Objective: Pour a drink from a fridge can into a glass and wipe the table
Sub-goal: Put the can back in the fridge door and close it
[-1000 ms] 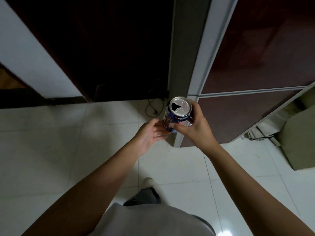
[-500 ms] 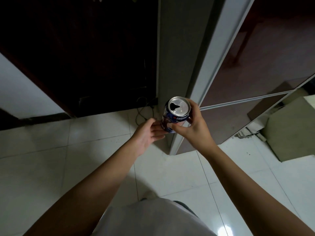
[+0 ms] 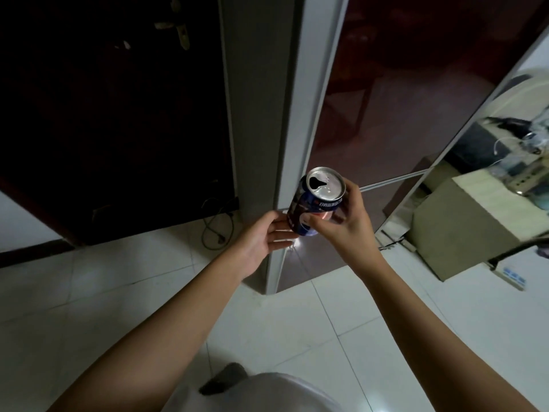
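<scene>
Can (image 3: 319,200), blue w/ silver top, is held in front of the fridge (image 3: 401,93), above the white tile floor (image 3: 118,292). Tilted, top leaning up and toward the camera. Mouth hole is open, dark inside; can't tell how much liquid is in it. Droplets glint on the lid. White lettering runs round the upper band, too small to read.

Right hand (image 3: 346,224) grips the can: thumb across the lower front, fingers curled round the far side, so closed on it. Left hand (image 3: 261,240) is mostly open, palm facing the can; fingertips (image 3: 280,223) touch the can's lower left side but don't wrap it. Both forearms are bare and reach in from the bottom corners.

Fridge has dark red glossy doors w/ pale trim; doors look closed, a seam runs across between upper and lower door. Left of it is a dark wooden door (image 3: 118,114) w/ a brass handle (image 3: 178,31) near the top. Black cord (image 3: 215,230) loops on the floor at the gap between door and fridge.

Right side: beige cabinet (image 3: 463,221) w/ cluttered top, items blurred. White power strip (image 3: 509,273) lies on the floor by it. Grey shirt (image 3: 252,394) at bottom centre.
</scene>
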The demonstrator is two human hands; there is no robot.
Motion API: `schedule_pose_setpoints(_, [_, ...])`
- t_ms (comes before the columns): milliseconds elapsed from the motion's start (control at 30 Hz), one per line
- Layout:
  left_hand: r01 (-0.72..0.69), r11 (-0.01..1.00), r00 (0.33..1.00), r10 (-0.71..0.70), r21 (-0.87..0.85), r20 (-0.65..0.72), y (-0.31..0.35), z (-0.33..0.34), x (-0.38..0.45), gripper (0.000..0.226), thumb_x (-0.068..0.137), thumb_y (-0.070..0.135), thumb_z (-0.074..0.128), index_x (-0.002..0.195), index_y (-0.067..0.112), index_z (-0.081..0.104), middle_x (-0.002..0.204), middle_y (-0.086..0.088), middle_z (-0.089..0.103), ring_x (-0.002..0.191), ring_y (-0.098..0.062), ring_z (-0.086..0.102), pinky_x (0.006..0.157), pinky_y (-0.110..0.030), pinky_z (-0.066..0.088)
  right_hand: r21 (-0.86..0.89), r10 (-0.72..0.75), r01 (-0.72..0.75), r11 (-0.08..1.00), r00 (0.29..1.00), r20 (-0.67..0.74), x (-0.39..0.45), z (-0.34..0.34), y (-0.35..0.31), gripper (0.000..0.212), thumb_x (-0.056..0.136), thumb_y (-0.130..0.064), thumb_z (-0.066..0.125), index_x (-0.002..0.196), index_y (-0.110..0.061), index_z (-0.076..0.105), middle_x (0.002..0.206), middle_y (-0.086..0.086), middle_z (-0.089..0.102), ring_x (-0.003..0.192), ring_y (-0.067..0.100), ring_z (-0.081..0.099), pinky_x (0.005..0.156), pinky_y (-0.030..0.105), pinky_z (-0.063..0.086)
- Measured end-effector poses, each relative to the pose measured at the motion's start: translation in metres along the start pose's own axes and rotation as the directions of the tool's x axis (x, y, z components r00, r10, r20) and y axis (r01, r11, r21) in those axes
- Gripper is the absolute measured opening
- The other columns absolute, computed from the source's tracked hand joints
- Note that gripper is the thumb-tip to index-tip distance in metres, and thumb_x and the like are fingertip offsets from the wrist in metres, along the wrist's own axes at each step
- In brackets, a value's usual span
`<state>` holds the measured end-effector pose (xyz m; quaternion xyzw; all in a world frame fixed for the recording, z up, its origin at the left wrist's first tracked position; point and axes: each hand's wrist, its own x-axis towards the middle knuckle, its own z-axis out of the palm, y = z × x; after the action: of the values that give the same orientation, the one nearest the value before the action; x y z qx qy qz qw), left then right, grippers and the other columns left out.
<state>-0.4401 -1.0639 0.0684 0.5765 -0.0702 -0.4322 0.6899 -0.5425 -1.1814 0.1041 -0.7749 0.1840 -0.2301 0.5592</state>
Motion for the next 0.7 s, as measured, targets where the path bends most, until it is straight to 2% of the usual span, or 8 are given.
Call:
schedule_pose_setpoints(167, [-0.092,0.988,0.995,0.087,0.121,0.05,0.015,0.014,0.005,0.024,0.096,0.015,0.038,0.09,0.014,0.062,0.086,-0.005,0.067,0.082,-0.018,0.064,0.081,-0.033,0.05,-0.028,-0.024,0.022,0.999,0.998,-0.065,0.003,-0.022,-0.012,0.069,0.072,-0.007,0.075,0.126,-0.026,0.036,0.113,-0.021,0.052,0.098,-0.016,0.053,0.077,0.003,0.043])
schedule_pose_setpoints(300, [-0.175,0.939,0.98,0.196,0.296,-0.042,0.034,0.012,0.033,0.021,0.092,0.002,0.045,0.083,0.016,0.058,0.082,-0.001,0.062,0.078,-0.015,0.059,0.078,-0.024,0.048,-0.049,-0.036,0.029,0.998,0.989,-0.147,0.012,-0.028,-0.019,0.07,0.071,-0.008,0.075,0.129,-0.021,0.038,0.116,-0.016,0.055,0.108,-0.002,0.054,0.082,0.005,0.043])
schedule_pose_setpoints(367, [-0.197,0.908,0.969,0.238,0.369,-0.07,0.038,0.006,0.05,0.011,0.09,0.0,0.051,0.093,0.008,0.056,0.083,-0.002,0.057,0.085,-0.02,0.057,0.071,-0.016,0.045,-0.045,-0.031,0.022,0.999,0.98,-0.196,0.018,-0.027,-0.021,0.069,0.071,-0.007,0.075,0.128,-0.02,0.039,0.115,-0.015,0.056,0.108,0.001,0.055,0.083,0.008,0.043])
schedule_pose_setpoints(433, [-0.227,0.802,0.945,0.319,0.552,-0.074,0.042,-0.001,0.064,0.027,0.088,0.006,0.056,0.114,0.0,0.05,0.095,-0.008,0.055,0.095,-0.024,0.055,0.074,-0.021,0.044,-0.038,-0.024,0.015,0.999,0.97,-0.243,0.023,-0.025,-0.023,0.068,0.071,-0.006,0.075,0.127,-0.02,0.039,0.116,-0.013,0.056,0.108,0.003,0.055,0.086,0.013,0.044])
schedule_pose_setpoints(533, [-0.267,0.549,0.89,0.455,0.792,-0.015,0.056,-0.007,0.078,0.048,0.09,0.021,0.057,0.131,0.005,0.038,0.123,-0.014,0.05,0.106,-0.023,0.052,0.078,-0.028,0.041,-0.026,-0.005,-0.002,1.0,0.962,-0.275,0.028,-0.02,-0.023,0.068,0.072,-0.006,0.075,0.128,-0.019,0.039,0.119,-0.008,0.056,0.111,0.007,0.055,0.092,0.023,0.045])
schedule_pose_setpoints(633, [-0.287,0.392,0.879,0.471,0.874,0.077,0.07,-0.005,0.092,0.057,0.092,0.029,0.053,0.137,0.003,0.03,0.137,-0.018,0.041,0.124,-0.03,0.043,0.092,-0.036,0.041,-0.012,0.021,-0.026,1.0,0.947,-0.319,0.032,-0.012,-0.023,0.067,0.072,-0.003,0.073,0.127,-0.019,0.039,0.117,-0.011,0.056,0.109,0.005,0.056,0.09,0.021,0.046])
schedule_pose_setpoints(700, [-0.283,0.316,0.878,0.466,0.906,0.111,0.075,-0.001,0.101,0.052,0.093,0.031,0.05,0.131,-0.001,0.036,0.134,-0.022,0.042,0.123,-0.033,0.042,0.093,-0.038,0.038,0.003,0.041,-0.042,0.999,0.939,-0.342,0.033,-0.008,-0.024,0.067,0.072,-0.001,0.072,0.127,-0.019,0.039,0.115,-0.014,0.056,0.107,0.002,0.056,0.087,0.016,0.047])
